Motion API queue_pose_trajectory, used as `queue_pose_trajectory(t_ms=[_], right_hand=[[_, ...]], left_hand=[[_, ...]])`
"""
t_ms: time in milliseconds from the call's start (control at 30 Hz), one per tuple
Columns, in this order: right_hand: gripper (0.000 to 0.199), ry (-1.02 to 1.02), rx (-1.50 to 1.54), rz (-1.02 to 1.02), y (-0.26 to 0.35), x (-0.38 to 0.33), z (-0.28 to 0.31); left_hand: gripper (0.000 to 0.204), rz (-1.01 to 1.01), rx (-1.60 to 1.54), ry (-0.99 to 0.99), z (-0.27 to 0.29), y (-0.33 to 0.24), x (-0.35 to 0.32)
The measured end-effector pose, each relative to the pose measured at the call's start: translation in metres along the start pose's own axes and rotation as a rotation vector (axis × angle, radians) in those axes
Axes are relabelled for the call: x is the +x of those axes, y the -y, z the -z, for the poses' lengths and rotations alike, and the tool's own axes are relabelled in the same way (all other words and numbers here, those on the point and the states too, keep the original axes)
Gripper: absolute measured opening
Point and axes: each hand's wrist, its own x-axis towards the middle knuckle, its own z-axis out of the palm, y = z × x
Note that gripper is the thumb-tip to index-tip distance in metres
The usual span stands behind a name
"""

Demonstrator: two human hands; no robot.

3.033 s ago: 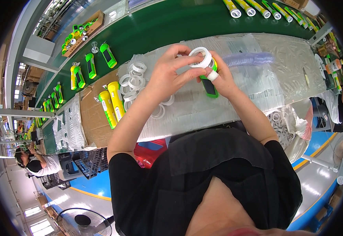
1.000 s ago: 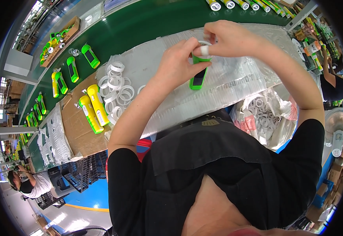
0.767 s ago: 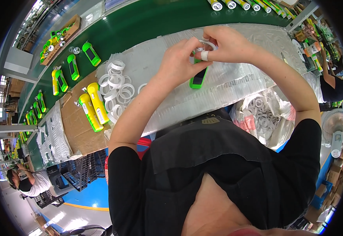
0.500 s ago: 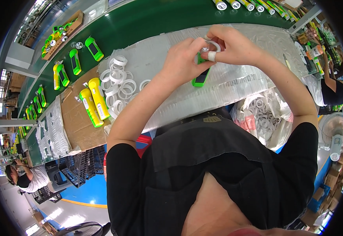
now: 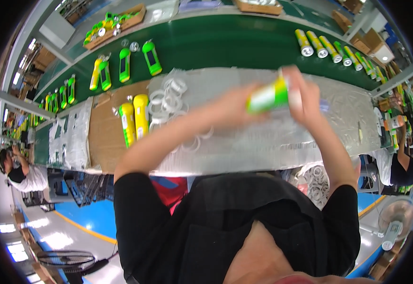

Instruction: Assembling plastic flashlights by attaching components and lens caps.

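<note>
A green and yellow flashlight (image 5: pixel 268 97) is held up crosswise above the plastic-covered work surface, smeared by motion. My left hand (image 5: pixel 238 105) is closed round its left end; the fingers are blurred. My right hand (image 5: pixel 304 97) wraps the other end, where a whitish band shows beneath the fingers. Whether that band is one of the white rings, I cannot tell. Loose white rings (image 5: pixel 171 102) lie in a pile left of my hands, some behind my left forearm. Beside the pile two yellow and green flashlights (image 5: pixel 141 115) rest on cardboard.
Flashlights (image 5: pixel 152 57) stand along the green belt (image 5: pixel 225 45) at the far left, and several more (image 5: pixel 328 48) lie at the far right. A bag of white rings (image 5: pixel 316 184) sits below the table's front edge. Co-workers (image 5: pixel 402 158) are at both sides.
The flashlight has been lifted and turned crosswise. My right hand has moved from pinching a white ring to wrapping the flashlight's end. The view has shifted, with more of the belt showing.
</note>
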Motion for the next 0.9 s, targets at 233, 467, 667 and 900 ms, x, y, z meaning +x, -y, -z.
queue_pose_trajectory(t_ms=[233, 467, 667, 900], right_hand=[[0.032, -0.037, 0.131, -0.315, -0.094, 0.059, -0.087], [0.048, -0.164, -0.338, -0.687, -0.291, 0.065, -0.08], [0.036, 0.065, -0.783, -0.388, -0.223, 0.074, -0.068], [0.049, 0.163, 0.81, -0.862, -0.05, 0.044, -0.098]], left_hand=[[0.067, 0.067, 0.47, -0.119, 0.06, 0.082, 0.049], [0.092, 0.951, 1.001, -0.272, 0.187, 0.18, 0.001], [0.084, 0.784, 0.721, -0.43, 0.181, 0.212, -0.006], [0.083, 0.249, 0.101, -0.239, 0.056, 0.067, 0.011]])
